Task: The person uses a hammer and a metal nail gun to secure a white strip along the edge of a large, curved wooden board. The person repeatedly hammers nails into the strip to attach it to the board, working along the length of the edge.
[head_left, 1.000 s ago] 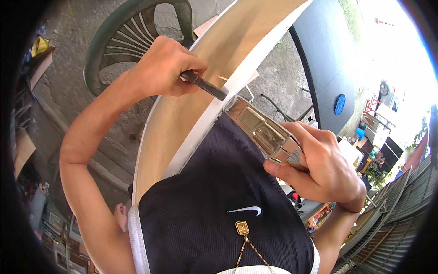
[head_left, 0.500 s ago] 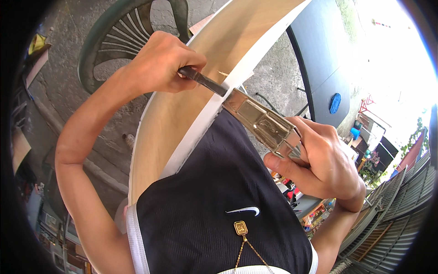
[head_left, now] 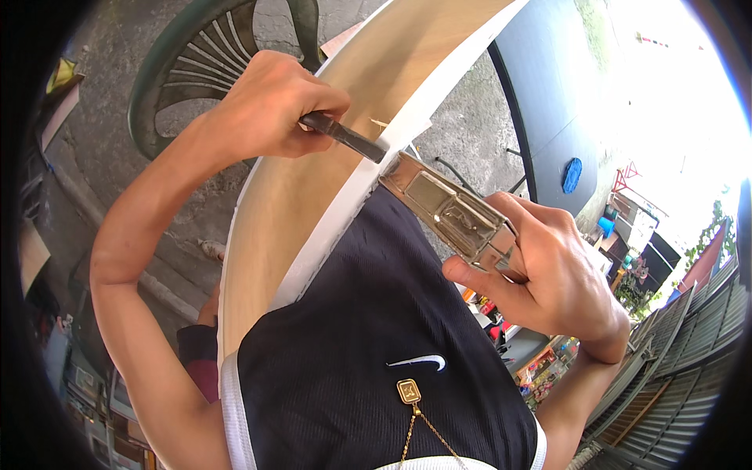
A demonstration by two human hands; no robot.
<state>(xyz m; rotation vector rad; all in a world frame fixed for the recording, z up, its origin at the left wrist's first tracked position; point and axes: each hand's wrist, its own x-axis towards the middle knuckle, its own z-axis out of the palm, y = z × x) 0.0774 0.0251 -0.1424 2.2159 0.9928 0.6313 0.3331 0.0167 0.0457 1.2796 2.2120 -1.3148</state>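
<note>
The left hand [head_left: 270, 106] is closed around one dark tool [head_left: 345, 137] on one wooden board [head_left: 313, 180]. The right hand [head_left: 548, 274] grips one metal stapler [head_left: 446, 207]

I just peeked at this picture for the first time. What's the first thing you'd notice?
A big curved wooden board with a white edge sweeps through the middle. The right hand presses a shiny metal stapler against that edge, while the left hand grips a dark-handled tool on the board's face. A green plastic chair stands behind, upper left.
</note>
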